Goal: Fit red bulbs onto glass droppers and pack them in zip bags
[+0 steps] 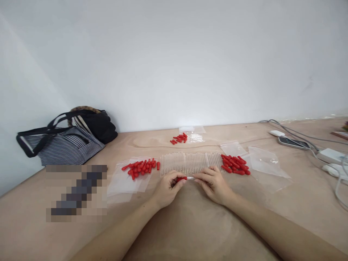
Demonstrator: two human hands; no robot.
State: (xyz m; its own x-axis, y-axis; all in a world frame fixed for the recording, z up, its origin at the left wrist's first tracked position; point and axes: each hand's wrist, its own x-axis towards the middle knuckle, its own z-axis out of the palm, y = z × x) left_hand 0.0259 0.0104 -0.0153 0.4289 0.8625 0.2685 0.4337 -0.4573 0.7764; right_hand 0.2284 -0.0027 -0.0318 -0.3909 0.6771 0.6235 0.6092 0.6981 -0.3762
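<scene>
My left hand (169,186) is closed on a red rubber dropper bulb (181,178) at the table's middle. Between thumb and fingers of my right hand (213,185) is a clear glass dropper tube (191,178), lying level with one end at the bulb's mouth. Whether the tube sits inside the bulb cannot be made out. Just beyond both hands lies a row of clear glass tubes (174,161), side by side. One pile of red bulbs (143,167) lies left of the row, and another pile of red bulbs (235,164) lies at its right end.
Clear plastic bags (265,163) lie to the right, with another plastic bag (116,183) under the left pile. Farther back are a small group of red bulbs (179,138) and thin tubes (196,137). A striped bag (67,145) stands left; cables and a dark device (293,142) lie right.
</scene>
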